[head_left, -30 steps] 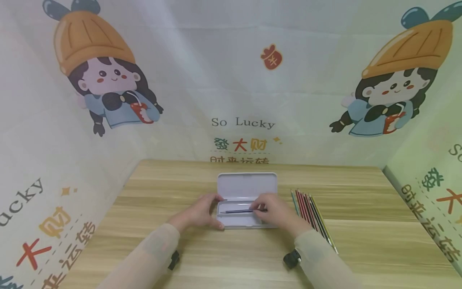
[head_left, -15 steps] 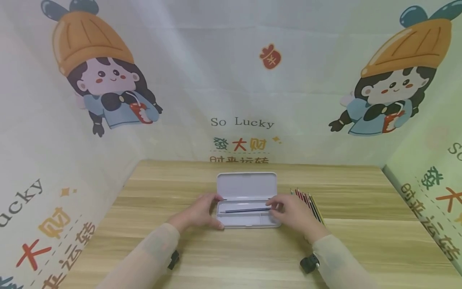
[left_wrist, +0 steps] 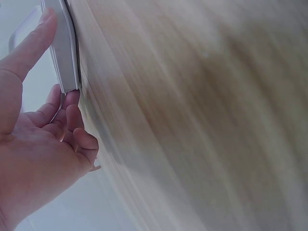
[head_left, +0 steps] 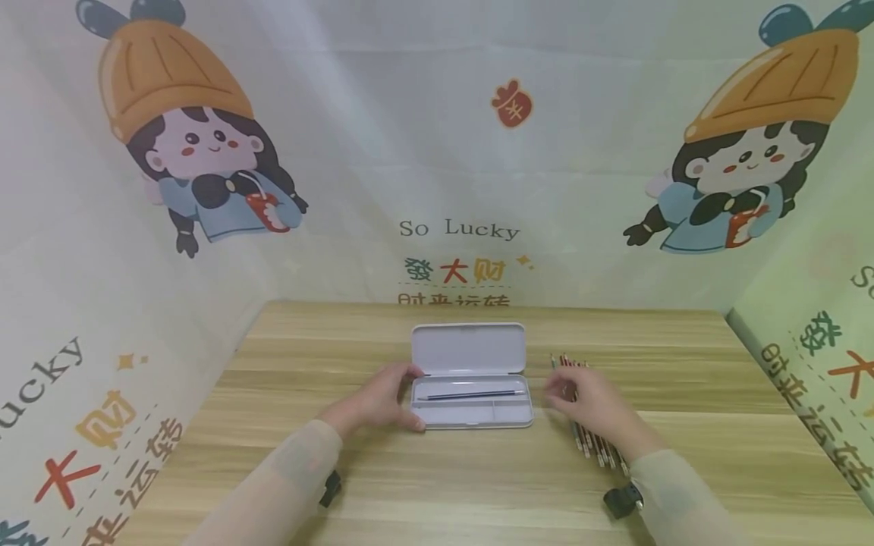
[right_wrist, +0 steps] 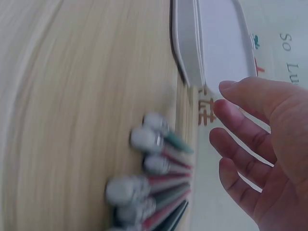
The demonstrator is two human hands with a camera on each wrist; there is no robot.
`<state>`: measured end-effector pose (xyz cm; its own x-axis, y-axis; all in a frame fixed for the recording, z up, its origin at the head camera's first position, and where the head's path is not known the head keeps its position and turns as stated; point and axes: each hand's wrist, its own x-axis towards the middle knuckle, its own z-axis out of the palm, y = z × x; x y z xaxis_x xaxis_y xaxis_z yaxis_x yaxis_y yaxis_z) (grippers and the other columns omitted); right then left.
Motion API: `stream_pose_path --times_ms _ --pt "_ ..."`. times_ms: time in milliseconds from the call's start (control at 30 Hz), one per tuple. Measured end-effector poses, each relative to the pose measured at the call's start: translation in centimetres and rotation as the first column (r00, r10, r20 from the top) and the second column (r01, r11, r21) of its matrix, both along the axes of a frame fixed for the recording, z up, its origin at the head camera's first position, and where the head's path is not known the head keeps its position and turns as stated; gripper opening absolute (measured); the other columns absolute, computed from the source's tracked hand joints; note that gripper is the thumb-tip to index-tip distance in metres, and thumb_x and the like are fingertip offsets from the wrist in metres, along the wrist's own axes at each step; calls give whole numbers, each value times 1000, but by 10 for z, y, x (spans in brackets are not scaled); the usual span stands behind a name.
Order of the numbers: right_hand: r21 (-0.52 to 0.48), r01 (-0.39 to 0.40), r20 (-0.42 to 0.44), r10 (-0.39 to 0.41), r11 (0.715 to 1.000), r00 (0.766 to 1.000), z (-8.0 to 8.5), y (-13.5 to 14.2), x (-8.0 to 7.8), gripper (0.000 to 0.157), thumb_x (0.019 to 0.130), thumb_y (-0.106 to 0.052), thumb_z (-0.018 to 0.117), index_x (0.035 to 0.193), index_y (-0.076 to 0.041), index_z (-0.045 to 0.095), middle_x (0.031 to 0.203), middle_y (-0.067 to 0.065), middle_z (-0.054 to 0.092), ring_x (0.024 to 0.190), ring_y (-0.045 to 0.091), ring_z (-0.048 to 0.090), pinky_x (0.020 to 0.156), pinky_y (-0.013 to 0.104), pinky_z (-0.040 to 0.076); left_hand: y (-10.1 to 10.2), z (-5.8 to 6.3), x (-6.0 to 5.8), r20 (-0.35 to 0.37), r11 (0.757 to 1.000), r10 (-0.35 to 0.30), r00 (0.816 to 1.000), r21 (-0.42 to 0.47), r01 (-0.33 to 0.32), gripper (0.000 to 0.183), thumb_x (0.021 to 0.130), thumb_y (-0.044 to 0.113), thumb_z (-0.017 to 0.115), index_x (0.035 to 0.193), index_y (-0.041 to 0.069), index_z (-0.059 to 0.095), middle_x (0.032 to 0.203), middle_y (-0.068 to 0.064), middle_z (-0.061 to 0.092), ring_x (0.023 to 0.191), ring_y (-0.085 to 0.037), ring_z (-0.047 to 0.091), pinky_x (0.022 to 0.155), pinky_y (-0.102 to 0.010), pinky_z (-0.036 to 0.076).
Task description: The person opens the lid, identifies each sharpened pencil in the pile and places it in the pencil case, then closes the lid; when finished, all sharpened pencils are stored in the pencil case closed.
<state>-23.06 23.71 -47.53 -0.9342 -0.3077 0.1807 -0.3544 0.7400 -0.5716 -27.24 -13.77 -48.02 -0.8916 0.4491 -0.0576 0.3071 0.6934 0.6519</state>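
A white pencil case (head_left: 451,415) lies on the table with its lid up. One dark pencil (head_left: 471,395) rests in its long back compartment. My left hand (head_left: 384,397) holds the case by its left end, thumb at the front corner and fingers at the back. In the left wrist view the thumb (left_wrist: 41,38) presses the case's side (left_wrist: 65,53). Right of the case, my right hand (head_left: 586,396) hovers over a bunch of pencils (head_left: 601,452) and hides their middle. Its fingers are loosely bent with nothing between them, and white-tipped pencil ends (right_wrist: 122,190) show below in the right wrist view.
The wooden table (head_left: 437,493) has a printed cloth backdrop (head_left: 451,152) behind it and at both sides. Small black wrist cameras (head_left: 621,500) sit under the sleeves.
My right hand has let go of the dark pencil, leaving it in the case, and moved right over the pencil bunch. My left hand stays at the case.
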Motion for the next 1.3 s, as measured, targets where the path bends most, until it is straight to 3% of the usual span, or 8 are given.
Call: stream_pose_path --times_ms 200,433,767,1067,1300 --pt "31 43 -12 -43 999 999 0 16 4 13 89 -12 78 101 -11 73 87 -6 70 78 8 59 71 28 52 -1 -1 1 21 1000 20 1000 9 -20 86 62 20 99 134 2 57 137 -18 60 135 -39 49 121 -56 35" --pt "41 84 -12 -83 996 996 4 32 8 10 90 -10 77 98 -13 71 85 -4 68 74 9 57 64 24 49 -3 -2 2 16 1000 19 1000 -1 -19 87 62 19 99 135 1 56 138 -19 59 135 -39 49 121 -56 35" --pt "62 113 9 -114 992 993 2 53 12 13 90 -10 75 103 -11 73 88 -5 70 78 10 61 71 27 54 -2 -3 2 15 1000 12 1000 5 -12 88 62 21 99 136 1 56 139 -20 58 136 -40 49 121 -56 35" --pt "42 154 27 -155 987 988 0 64 17 16 89 -6 75 105 -7 73 99 7 75 86 19 69 79 44 61 -1 -4 1 24 1000 21 999 13 -22 88 62 22 99 136 3 55 139 -19 57 136 -38 49 122 -55 35" --pt "54 160 23 -161 986 987 -1 68 16 16 88 -5 76 104 -7 74 97 5 76 84 17 68 76 40 61 0 -2 0 25 1000 22 999 7 -22 88 62 22 99 136 2 55 139 -19 58 136 -38 49 122 -55 34"
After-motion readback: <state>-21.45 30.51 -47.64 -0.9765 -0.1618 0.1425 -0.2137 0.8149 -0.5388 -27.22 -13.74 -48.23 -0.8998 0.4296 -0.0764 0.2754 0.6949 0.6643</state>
